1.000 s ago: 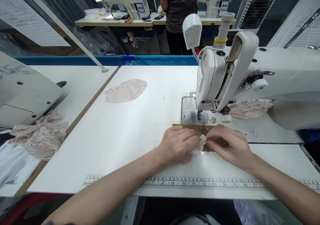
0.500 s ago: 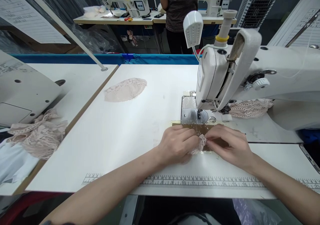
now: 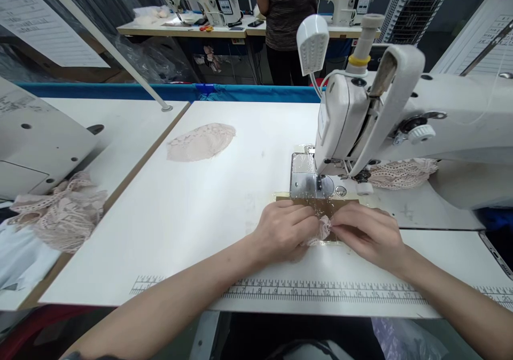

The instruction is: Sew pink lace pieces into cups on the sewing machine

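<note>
A small piece of pale pink lace point(image 3: 324, 228) is held between my two hands, just in front of the sewing machine's needle plate point(image 3: 304, 181). My left hand point(image 3: 286, 229) is closed around its left part, with the fingers curled and partly hidden. At the lace's right edge, the thumb and fingertips of my right hand point(image 3: 371, 232) pinch it. Both hands rest over a brown patch point(image 3: 324, 206) on the table. Above them stands the white sewing machine point(image 3: 344, 114), its presser foot point(image 3: 319, 182) clear of the lace.
A flat lace piece point(image 3: 202, 142) lies on the white table at the left. Bunched lace point(image 3: 70, 210) sits at the far left, and more lace point(image 3: 404, 173) lies behind the needle under the machine arm. A printed ruler point(image 3: 320, 290) runs along the front edge. A person point(image 3: 292, 18) stands beyond.
The lace between my hands has shifted slightly and looks more bunched at the right fingertips. Both hands stay almost in place; the view has tilted very slightly.
</note>
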